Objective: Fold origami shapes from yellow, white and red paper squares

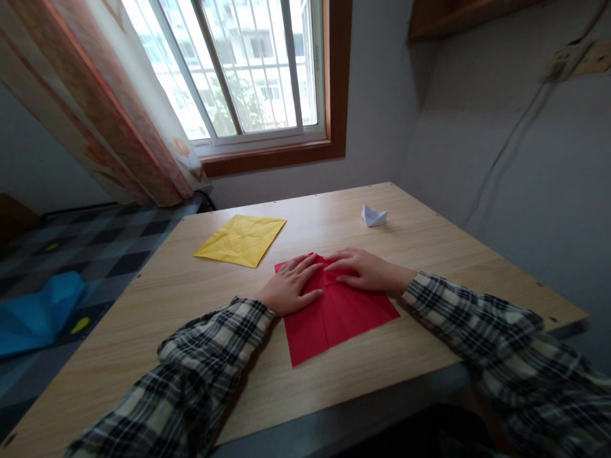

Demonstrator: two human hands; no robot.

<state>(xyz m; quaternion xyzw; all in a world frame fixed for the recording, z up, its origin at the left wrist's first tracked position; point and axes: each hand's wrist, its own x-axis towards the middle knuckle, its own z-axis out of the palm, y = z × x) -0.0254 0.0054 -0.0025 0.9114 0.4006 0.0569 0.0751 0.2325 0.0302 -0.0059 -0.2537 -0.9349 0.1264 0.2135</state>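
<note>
With my left hand and right hand spread flat on the creased red paper square at the wooden table's near edge, I'd press each fold firmly, corners matched.

Both hands lay flat on the red paper, left hand and right hand pressing its far edge. Yellow sheet sat far left on the bench, little white paper boat far right.

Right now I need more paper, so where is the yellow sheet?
The yellow sheet lies flat on the table, left of and beyond the left hand.
</note>
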